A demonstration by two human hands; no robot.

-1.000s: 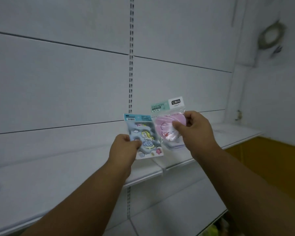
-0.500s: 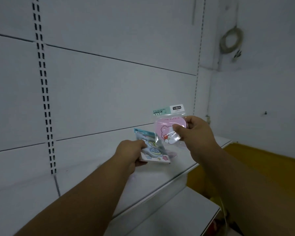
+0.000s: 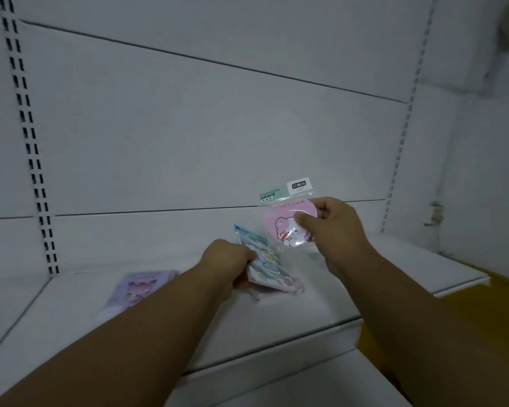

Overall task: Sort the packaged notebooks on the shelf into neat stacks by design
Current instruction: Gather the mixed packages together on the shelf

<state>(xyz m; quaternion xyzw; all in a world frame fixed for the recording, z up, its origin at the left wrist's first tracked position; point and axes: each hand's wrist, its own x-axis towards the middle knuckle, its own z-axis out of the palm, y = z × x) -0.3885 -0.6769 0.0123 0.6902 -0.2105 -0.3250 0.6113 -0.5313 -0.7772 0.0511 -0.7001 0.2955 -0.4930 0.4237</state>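
Note:
My left hand [image 3: 228, 261] grips a blue packaged notebook [image 3: 266, 264] with a cartoon cover, tilted low over the white shelf [image 3: 350, 292]. It lies just above a pink packet [image 3: 269, 294] on the shelf; contact cannot be made out. My right hand [image 3: 332, 227] holds up a pink bear notebook [image 3: 279, 227] in a clear bag with a teal header card, above and to the right of the blue one. A purple packaged notebook [image 3: 135, 289] lies flat on the shelf to the left, partly behind my left forearm.
A white back panel [image 3: 188, 142] with slotted uprights [image 3: 31, 142] rises behind the shelf. A lower white shelf [image 3: 291, 380] juts out beneath. Yellow-orange floor [image 3: 500, 312] shows at the right.
My view has swung down and right, bringing the shelf surface and the purple notebook into sight. My left hand has lowered the blue notebook toward the shelf. My right hand still holds the pink one up.

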